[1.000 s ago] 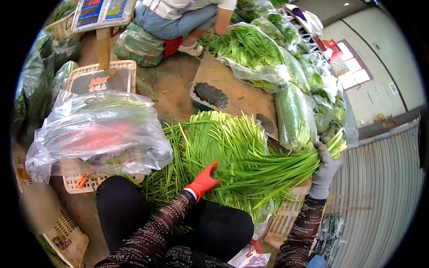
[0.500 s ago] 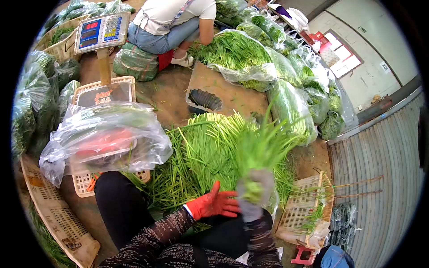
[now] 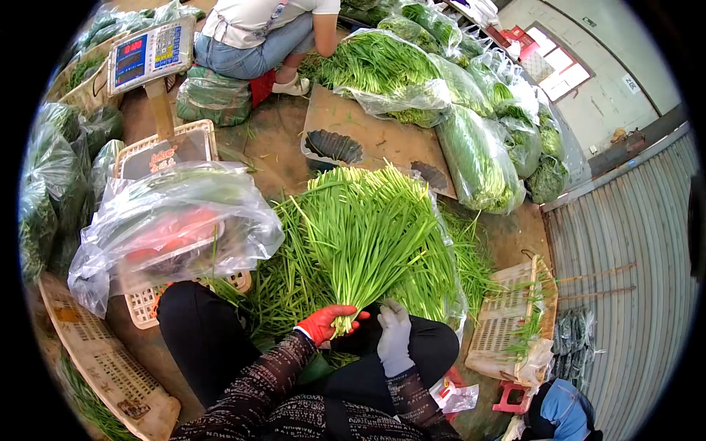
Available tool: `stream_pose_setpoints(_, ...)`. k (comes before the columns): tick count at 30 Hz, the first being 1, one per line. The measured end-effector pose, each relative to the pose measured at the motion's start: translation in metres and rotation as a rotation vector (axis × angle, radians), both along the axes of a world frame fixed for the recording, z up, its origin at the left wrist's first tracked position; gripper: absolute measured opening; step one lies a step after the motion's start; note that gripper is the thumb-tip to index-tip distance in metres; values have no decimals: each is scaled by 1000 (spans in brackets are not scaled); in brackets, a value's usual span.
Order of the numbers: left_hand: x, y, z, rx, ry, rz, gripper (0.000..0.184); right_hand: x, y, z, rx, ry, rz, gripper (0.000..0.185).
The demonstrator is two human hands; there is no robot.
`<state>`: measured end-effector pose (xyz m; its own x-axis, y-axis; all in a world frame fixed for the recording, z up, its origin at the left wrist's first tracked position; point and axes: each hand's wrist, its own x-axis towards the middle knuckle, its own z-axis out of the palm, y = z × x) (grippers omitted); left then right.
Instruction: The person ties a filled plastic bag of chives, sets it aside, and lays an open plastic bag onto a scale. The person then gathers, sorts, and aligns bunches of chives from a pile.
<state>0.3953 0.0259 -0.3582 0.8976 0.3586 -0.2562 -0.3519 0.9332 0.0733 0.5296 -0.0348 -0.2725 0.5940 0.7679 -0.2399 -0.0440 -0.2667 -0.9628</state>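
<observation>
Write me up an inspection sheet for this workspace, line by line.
Surface: brown floor with stray stems on it.
Job's things: a bundle of long greens held by its stem ends, fanned over a larger pile; looser greens lie left of it.
Clutter: pale plastic crate at right, a longer one at left; clear plastic bag near the scale.
Grips: left grip, red-gloved, closed around the stems; right grip, grey-gloved, beside the bundle, palm side hidden.
Cables: nothing seen.
Surroundings: bagged greens, another person, ribbed metal wall.
</observation>
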Motion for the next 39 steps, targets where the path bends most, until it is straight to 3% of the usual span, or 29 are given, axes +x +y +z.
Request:
stream_pose_setpoints(1,-1,0,1,92,73,0,33,4,4,-6,-38,144,-118,51)
stream_pose_setpoints(4,-5,-1,15,260,132,8,29,3,18,-23,-139,192,-154,56)
stream_pose_setpoints(6,-8,-1,17,338,121,17,28,0,21,-22,-100,219,-81,51)
stream_pose_setpoints(8,-13,3,25,376,9,-73,37,-6,34,-6,55,406,156,45)
stream_pose_setpoints(10,-15,0,29,316,0,11,36,0,44,-2,148,441,231,38)
stream_pose_setpoints(13,-13,5,28,182,-193,-38,35,11,59,1,83,262,280,40)
stream_pose_setpoints(16,-5,13,38,336,77,-100,41,0,71,-5,166,55,72,44)
stream_pose_setpoints(17,3,13,37,359,84,71,49,-4,75,-6,189,-3,0,48)
stream_pose_setpoints(18,6,12,37,360,85,71,49,-6,76,-11,190,-3,0,48)
stream_pose_setpoints(20,10,10,38,572,310,270,57,-6,79,-25,207,-122,-105,51)
stream_pose_setpoints(22,8,12,42,529,245,263,55,-8,77,-32,193,-186,-95,54)
stream_pose_setpoints(24,-1,17,51,581,235,12,49,-9,74,-33,164,-251,34,48)
stream_pose_setpoints(25,0,15,50,622,227,45,41,-18,70,-17,264,334,-71,37)
stream_pose_setpoints(26,1,14,46,619,227,48,41,-16,70,-15,261,334,-68,37)
stream_pose_setpoints(28,2,13,37,417,157,35,35,-4,69,-9,156,-225,175,34)
stream_pose_setpoints(30,2,13,29,357,138,56,33,5,66,-18,81,-281,150,33)
stream_pose_setpoints(33,1,14,24,296,88,63,32,6,65,-21,204,-273,-73,35)
stream_pose_setpoints(37,-1,14,28,303,76,49,34,9,64,-13,104,-339,-14,34)
stream_pose_setpoints(39,0,13,27,339,51,59,35,3,74,-8,248,-903,-203,31)
